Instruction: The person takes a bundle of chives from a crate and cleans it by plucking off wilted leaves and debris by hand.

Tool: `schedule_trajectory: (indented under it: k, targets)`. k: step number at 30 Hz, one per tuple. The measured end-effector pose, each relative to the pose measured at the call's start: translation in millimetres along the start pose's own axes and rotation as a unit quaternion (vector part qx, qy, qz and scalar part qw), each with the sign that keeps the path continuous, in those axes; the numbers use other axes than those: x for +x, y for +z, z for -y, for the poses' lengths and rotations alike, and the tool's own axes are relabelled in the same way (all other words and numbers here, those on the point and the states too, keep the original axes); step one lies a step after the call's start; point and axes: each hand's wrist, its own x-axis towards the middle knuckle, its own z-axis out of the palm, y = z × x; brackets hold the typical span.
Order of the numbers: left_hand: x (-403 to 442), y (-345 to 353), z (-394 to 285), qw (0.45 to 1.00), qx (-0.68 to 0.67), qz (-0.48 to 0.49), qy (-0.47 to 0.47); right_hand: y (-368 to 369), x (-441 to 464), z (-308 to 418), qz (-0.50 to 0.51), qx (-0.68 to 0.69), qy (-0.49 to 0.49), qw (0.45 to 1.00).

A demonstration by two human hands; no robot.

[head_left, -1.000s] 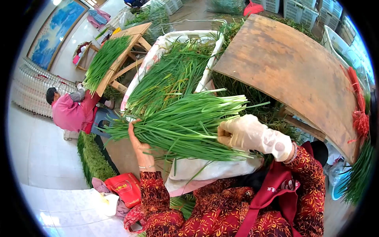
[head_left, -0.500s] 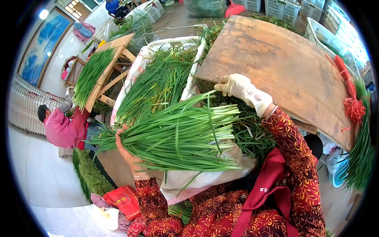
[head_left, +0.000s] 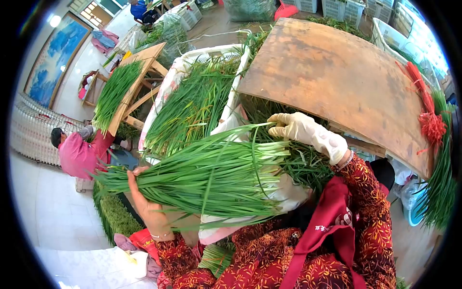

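A large bunch of green Chinese chives (head_left: 216, 173) lies across my lap, its pale stem ends fanned to the right. My bare left hand (head_left: 147, 207) wraps round the leafy end at the left; the leaves partly hide its fingers. At the upper right of the bunch, my right hand (head_left: 308, 132), in a cream rubber glove, pinches the pale end of a chive stalk (head_left: 257, 126) that stands out from the rest. Under the bunch, a whitish cloth (head_left: 291, 192) covers my lap.
A white crate (head_left: 245, 62) heaped with chives stands ahead. A wooden board (head_left: 337, 82), with red ties (head_left: 430, 123) on its right edge, lies at the right. Loose leaves (head_left: 308, 166) are piled below it. At the left, a person in pink (head_left: 82, 154) sits by a chive-laden slanted board (head_left: 126, 103).
My right hand has moved right and down, away from the board's edge. My left hand and the leafy end have shifted slightly left and down.
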Motion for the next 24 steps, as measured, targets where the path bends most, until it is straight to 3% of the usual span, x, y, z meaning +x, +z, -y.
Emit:
schedule_trajectory:
  k: [2, 4, 5, 6, 8, 10, 11, 14, 17, 20, 22, 24]
  targets:
    - [3, -19, -12, 0.999, 0.041, 0.02, 0.0, -5, -8, 4, -0.018, 0.047, 0.031, 0.998]
    - [4, -35, -9, 0.994, 0.102, 0.03, 0.038, -11, -10, 5, -0.068, -0.026, 0.04, 0.997]
    - [-18, -34, 8, 0.908, 0.364, 0.064, 0.196, -11, -12, 3, -0.095, -0.028, 0.03, 0.995]
    - [-15, -55, 2, 0.799, 0.538, 0.126, 0.237, -10, -14, 4, -0.122, -0.032, 0.022, 0.992]
    - [-10, -79, 3, 0.813, 0.539, 0.099, 0.199, -5, -23, 15, -0.128, 0.05, -0.076, 0.988]
    - [-5, -82, 9, 0.888, 0.437, 0.045, 0.136, 4, -22, 25, -0.105, 0.098, -0.153, 0.978]
    - [-3, -82, 11, 0.919, 0.381, 0.018, 0.103, 8, -19, 34, -0.071, 0.067, -0.174, 0.98]
    - [3, -82, 19, 0.903, 0.4, 0.053, 0.144, 32, 7, 36, -0.013, -0.053, -0.253, 0.966]
    - [8, -58, 20, 0.946, 0.314, -0.06, 0.059, 44, 33, 32, 0.044, -0.119, -0.29, 0.949]
    - [21, -59, 20, 0.949, 0.275, -0.152, 0.005, 43, 46, 23, 0.081, -0.191, -0.282, 0.937]
    - [21, -61, 22, 0.954, 0.263, -0.146, 0.001, 44, 50, 10, 0.06, -0.218, -0.312, 0.923]
    - [21, -63, 25, 0.957, 0.263, -0.123, -0.001, 39, 44, -2, 0.076, -0.18, -0.272, 0.942]
